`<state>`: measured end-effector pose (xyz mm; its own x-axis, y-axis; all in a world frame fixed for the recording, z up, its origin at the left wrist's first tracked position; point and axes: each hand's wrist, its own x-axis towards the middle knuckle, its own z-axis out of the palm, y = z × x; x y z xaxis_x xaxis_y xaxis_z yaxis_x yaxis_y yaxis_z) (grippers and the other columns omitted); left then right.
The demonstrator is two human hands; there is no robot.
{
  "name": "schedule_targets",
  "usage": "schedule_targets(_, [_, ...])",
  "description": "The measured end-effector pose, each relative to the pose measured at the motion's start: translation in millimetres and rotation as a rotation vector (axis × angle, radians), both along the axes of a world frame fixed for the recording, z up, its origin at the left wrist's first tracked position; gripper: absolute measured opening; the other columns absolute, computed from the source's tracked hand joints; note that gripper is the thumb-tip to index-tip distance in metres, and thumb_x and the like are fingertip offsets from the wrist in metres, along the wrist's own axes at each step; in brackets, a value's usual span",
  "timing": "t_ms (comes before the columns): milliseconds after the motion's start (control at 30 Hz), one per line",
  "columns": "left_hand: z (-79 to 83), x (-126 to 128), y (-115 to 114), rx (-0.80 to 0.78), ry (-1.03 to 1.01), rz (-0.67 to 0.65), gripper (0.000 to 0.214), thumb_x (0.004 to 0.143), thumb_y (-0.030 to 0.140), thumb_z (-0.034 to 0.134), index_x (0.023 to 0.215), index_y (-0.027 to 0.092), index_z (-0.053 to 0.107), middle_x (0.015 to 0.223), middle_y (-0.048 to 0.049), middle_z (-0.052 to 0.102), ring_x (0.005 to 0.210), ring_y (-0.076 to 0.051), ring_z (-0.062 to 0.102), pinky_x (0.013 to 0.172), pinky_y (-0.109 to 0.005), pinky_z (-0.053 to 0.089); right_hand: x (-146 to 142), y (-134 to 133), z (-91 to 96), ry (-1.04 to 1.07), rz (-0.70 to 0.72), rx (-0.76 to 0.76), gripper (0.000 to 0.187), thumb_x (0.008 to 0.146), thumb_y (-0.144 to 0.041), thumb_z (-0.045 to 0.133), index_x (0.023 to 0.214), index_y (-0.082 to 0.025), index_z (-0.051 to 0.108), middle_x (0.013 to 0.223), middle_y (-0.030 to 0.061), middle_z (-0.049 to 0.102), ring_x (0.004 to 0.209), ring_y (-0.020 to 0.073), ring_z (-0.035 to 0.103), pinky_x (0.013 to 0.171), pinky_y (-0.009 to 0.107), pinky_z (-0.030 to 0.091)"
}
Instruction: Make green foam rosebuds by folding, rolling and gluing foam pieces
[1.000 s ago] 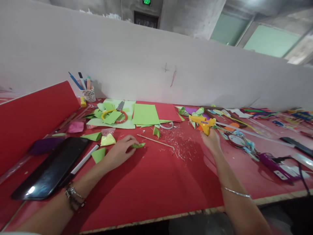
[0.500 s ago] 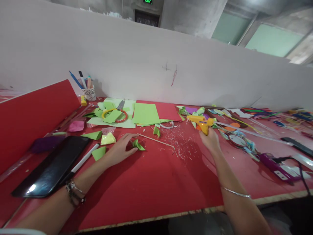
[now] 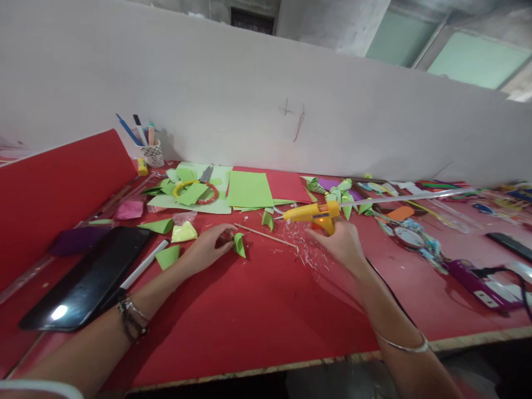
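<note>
My left hand [image 3: 213, 245] pinches a small curled piece of green paper [image 3: 239, 245] just above the red table top. In my right hand [image 3: 338, 239] is a yellow glue gun [image 3: 311, 213] with a long clear glue stick [image 3: 399, 198] out of its back; the nozzle points left. A second curled green paper piece [image 3: 268, 220] lies below the nozzle. Between the hands rests a thin wooden stick [image 3: 266, 235], with pale scraps [image 3: 311, 249] scattered at its right end.
Scissors [image 3: 195, 191] lie on green paper sheets [image 3: 249, 189] at the back. A black tablet [image 3: 89, 277], a white marker [image 3: 143, 266] and a yellow clay bag [image 3: 184, 231] are on the left. To the right lie a purple power strip [image 3: 477, 282] and a hoop with threads [image 3: 409, 236].
My right hand has brought the glue gun leftward, nearer the middle of the table. The left hand's fingers have closed on the green paper piece and turned it more upright.
</note>
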<state>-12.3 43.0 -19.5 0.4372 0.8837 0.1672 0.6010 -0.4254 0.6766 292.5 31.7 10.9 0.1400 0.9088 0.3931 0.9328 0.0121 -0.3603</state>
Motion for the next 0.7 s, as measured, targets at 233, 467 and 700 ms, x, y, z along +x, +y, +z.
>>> schedule_targets(233, [1.0,7.5,4.4,0.064,-0.017,-0.031,0.026,0.082,0.034,0.045,0.104,0.02,0.05,0.093,-0.0033,0.056,0.079,-0.014,0.053,0.071,-0.026,0.044,-35.4,-10.2,-7.4,-0.053,0.268,-0.153,0.046,0.061,-0.059,0.056,0.078,-0.017,0.06,0.054,0.0006,0.056,0.049,0.0148,0.053,0.043,0.021,0.029])
schedule_targets(467, [3.3,11.1,4.5,0.116,0.002,-0.09,0.019,0.083,0.028,0.045,0.097,0.02,0.055,0.094,-0.0034,0.057,0.082,-0.014,0.052,0.073,-0.026,0.042,-48.4,-14.8,-14.6,-0.091,0.315,-0.201,0.036,0.066,-0.053,0.053,0.076,-0.019,0.059,0.05,-0.0016,0.053,0.044,0.012,0.049,0.042,0.021,0.026])
schedule_targets(700, [4.3,13.4,1.8,0.121,-0.004,-0.097,0.019,0.083,0.026,0.045,0.097,0.019,0.055,0.093,-0.0036,0.057,0.084,-0.014,0.052,0.076,-0.027,0.041,-50.3,-15.4,-15.0,-0.046,0.318,-0.209,0.023,0.065,-0.039,0.053,0.072,-0.018,0.057,0.049,-0.0029,0.05,0.043,0.0097,0.045,0.042,0.02,0.026])
